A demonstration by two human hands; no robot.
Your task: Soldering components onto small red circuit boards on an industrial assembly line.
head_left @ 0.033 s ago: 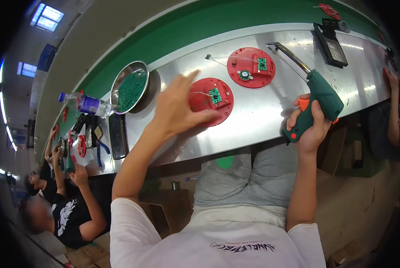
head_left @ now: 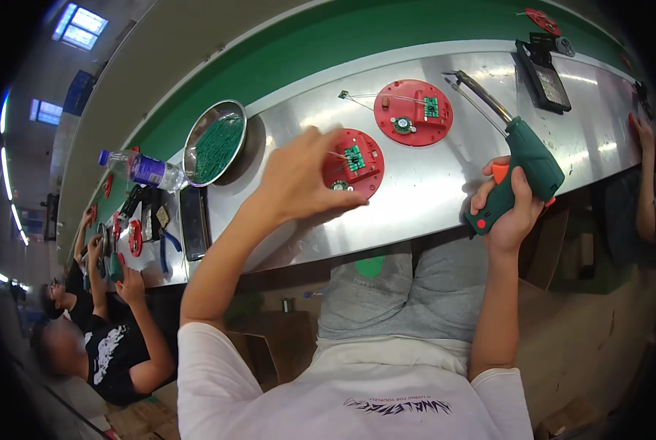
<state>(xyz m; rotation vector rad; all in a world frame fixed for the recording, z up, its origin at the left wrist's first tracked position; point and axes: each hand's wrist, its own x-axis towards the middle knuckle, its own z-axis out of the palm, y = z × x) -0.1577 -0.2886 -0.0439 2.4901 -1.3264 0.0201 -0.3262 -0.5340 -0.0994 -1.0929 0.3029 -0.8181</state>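
My left hand is at the left side of a red round plastic housing lying on the metal bench. Its thumb and fingers are spread around the near and far edges, partly covering it; whether they touch it I cannot tell. A small green circuit board with thin wires sits on that housing. My right hand grips a green soldering gun with an orange trigger, its metal tip pointing up and away. Beyond lies a second red round housing with a circuit board, a round component and wires.
A metal bowl of green thin pieces, a plastic bottle and a phone stand left on the bench. A black tool holder is at the far right. Co-workers sit at the left; another person's arm shows at right.
My left hand's fingers have come down and inward toward the red housing, and a small round part by the thumb now shows. The right hand and soldering gun have hardly moved.
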